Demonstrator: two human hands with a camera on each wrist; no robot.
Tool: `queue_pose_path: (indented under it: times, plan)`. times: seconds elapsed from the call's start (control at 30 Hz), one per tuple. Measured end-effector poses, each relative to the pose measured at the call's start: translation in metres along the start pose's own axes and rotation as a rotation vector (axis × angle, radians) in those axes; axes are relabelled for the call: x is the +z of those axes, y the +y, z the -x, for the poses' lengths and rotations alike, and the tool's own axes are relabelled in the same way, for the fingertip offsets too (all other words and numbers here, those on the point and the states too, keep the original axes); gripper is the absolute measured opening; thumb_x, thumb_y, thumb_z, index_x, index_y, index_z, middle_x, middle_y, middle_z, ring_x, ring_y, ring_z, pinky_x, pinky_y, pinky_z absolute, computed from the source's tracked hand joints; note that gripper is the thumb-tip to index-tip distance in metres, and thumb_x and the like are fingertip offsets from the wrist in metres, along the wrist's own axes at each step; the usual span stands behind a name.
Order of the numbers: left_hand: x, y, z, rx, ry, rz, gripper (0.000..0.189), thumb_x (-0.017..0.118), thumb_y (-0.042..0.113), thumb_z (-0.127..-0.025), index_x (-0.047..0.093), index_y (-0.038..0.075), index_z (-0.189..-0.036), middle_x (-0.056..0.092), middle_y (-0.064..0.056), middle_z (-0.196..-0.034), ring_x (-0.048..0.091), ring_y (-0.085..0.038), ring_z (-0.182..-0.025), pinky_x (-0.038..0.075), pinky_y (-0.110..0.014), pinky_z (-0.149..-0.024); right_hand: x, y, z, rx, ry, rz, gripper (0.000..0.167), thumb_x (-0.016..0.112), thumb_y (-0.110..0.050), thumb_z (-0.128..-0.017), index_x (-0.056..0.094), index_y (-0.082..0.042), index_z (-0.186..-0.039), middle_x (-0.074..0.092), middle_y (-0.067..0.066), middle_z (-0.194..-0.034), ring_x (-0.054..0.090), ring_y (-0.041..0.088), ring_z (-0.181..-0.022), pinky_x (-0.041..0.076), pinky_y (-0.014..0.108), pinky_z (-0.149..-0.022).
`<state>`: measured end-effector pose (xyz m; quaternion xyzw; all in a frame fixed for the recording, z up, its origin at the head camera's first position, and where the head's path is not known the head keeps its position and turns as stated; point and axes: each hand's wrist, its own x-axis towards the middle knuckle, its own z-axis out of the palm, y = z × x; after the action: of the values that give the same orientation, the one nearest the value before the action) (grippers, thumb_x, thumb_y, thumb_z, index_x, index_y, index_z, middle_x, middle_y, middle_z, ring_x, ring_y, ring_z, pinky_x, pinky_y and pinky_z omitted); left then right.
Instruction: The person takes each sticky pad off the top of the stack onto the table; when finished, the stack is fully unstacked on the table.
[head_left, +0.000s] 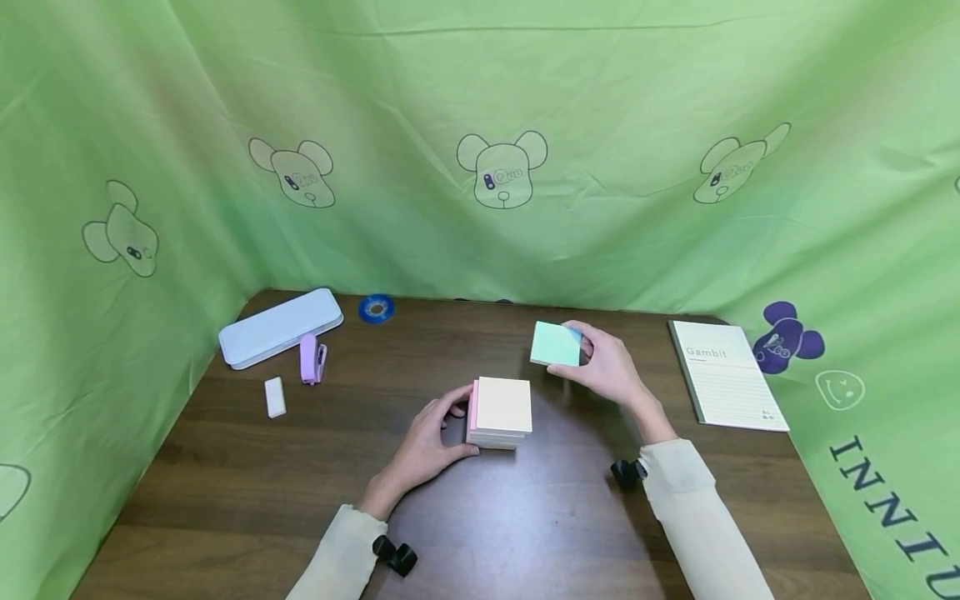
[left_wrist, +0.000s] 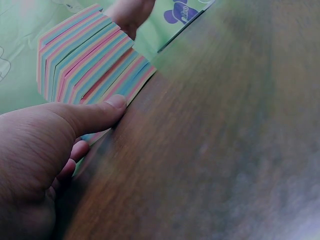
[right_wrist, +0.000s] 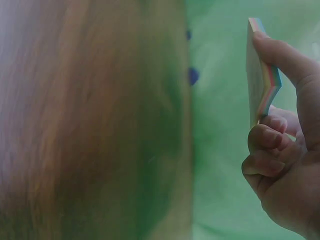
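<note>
A tall stack of sticky note pads (head_left: 505, 406) stands on the table, pale cream on top with a pink edge at its left. Striped sides in pink, blue and yellow show in the left wrist view. My left hand (head_left: 425, 444) grips the stack low on its left side, thumb at the near face and fingers behind. Up and to the right of it, my right hand (head_left: 606, 364) holds a single sticky note pad (head_left: 556, 344), mint green on top, pinched between thumb and fingers. In the right wrist view this pad (right_wrist: 255, 75) is edge-on, with layered colours, held above the table.
A light blue pencil case (head_left: 281, 327), a purple stapler (head_left: 310, 359) and a white eraser (head_left: 275, 397) lie at the left. Behind them is a blue tape roll (head_left: 377, 308). A notebook (head_left: 726, 375) lies at the right. Green curtain (head_left: 600, 242) borders the dark wooden table (head_left: 247, 492).
</note>
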<state>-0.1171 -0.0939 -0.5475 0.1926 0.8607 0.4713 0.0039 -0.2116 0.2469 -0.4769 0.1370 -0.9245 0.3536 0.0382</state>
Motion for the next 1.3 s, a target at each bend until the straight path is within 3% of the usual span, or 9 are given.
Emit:
queue_pose_path:
  times: [0.17,0.3,0.4,0.53,0.73,1.07,1.17,1.3]
  plan:
    - [0.002,-0.002,-0.001,0.013,0.000,0.000,0.100,0.103,0.014,-0.079,0.052,0.024,-0.164,0.067,0.004,-0.145,0.063,-0.017,-0.120,0.054,-0.036,-0.097,0.011,0.024,-0.012,0.052,-0.072,0.067,0.078,0.094,-0.042,-0.087,0.064,-0.008,-0.150,0.066,0.014,-0.100,0.056,0.027,-0.087,0.042,0.039,-0.073]
    - [0.003,-0.001,-0.001,0.019,-0.004,-0.010,0.099,0.103,0.015,-0.080,0.052,0.025,-0.164,0.067,0.004,-0.144,0.063,-0.016,-0.119,0.054,-0.035,-0.097,0.021,0.048,-0.017,0.044,-0.102,0.124,0.086,0.092,-0.054,-0.086,0.062,-0.008,-0.153,0.072,0.021,-0.126,0.066,0.035,-0.101,0.051,0.048,-0.078]
    - [0.003,-0.001,0.000,0.019,-0.005,-0.013,0.099,0.103,0.015,-0.080,0.052,0.024,-0.164,0.067,0.004,-0.145,0.064,-0.016,-0.119,0.054,-0.035,-0.097,0.030,0.068,-0.021,0.025,-0.115,0.158,0.098,0.091,-0.061,-0.086,0.055,-0.010,-0.160,0.070,0.018,-0.115,0.064,0.033,-0.096,0.050,0.049,-0.075]
    - [0.003,0.000,0.000,0.020,-0.003,-0.014,0.098,0.103,0.014,-0.080,0.053,0.023,-0.164,0.066,0.003,-0.147,0.064,-0.017,-0.119,0.054,-0.036,-0.097,0.038,0.088,-0.026,0.049,-0.104,0.152,0.107,0.093,-0.061,-0.083,0.048,-0.010,-0.165,0.064,0.005,-0.096,0.059,0.024,-0.083,0.048,0.043,-0.072]
    - [0.002,0.000,0.001,0.006,-0.007,-0.013,0.098,0.103,0.015,-0.080,0.053,0.024,-0.163,0.066,0.005,-0.146,0.063,-0.016,-0.119,0.053,-0.036,-0.097,0.039,0.087,-0.030,0.103,-0.074,0.129,0.096,0.097,-0.054,-0.082,0.057,-0.005,-0.154,0.067,0.004,-0.095,0.060,0.023,-0.081,0.048,0.041,-0.072]
    - [0.001,-0.001,0.002,-0.001,-0.005,-0.010,0.098,0.102,0.015,-0.081,0.052,0.025,-0.164,0.066,0.006,-0.144,0.062,-0.016,-0.119,0.053,-0.037,-0.098,0.035,0.081,-0.052,0.160,-0.082,0.150,0.099,0.092,-0.056,-0.087,0.051,-0.010,-0.165,0.061,0.009,-0.099,0.055,0.027,-0.085,0.045,0.044,-0.072]
    - [0.001,-0.002,0.001,-0.001,-0.010,-0.009,0.098,0.102,0.015,-0.081,0.052,0.025,-0.165,0.066,0.005,-0.144,0.063,-0.016,-0.120,0.053,-0.037,-0.098,0.033,0.081,-0.055,0.170,-0.097,0.156,0.102,0.091,-0.057,-0.087,0.049,-0.009,-0.167,0.061,0.010,-0.099,0.055,0.028,-0.086,0.045,0.043,-0.072]
    - [0.000,-0.002,0.001,0.001,-0.015,-0.011,0.097,0.102,0.016,-0.082,0.052,0.024,-0.165,0.066,0.005,-0.144,0.062,-0.016,-0.120,0.053,-0.036,-0.098,0.027,0.065,-0.050,0.180,-0.121,0.179,0.103,0.088,-0.053,-0.092,0.041,-0.006,-0.171,0.060,0.012,-0.100,0.055,0.028,-0.087,0.044,0.042,-0.072]
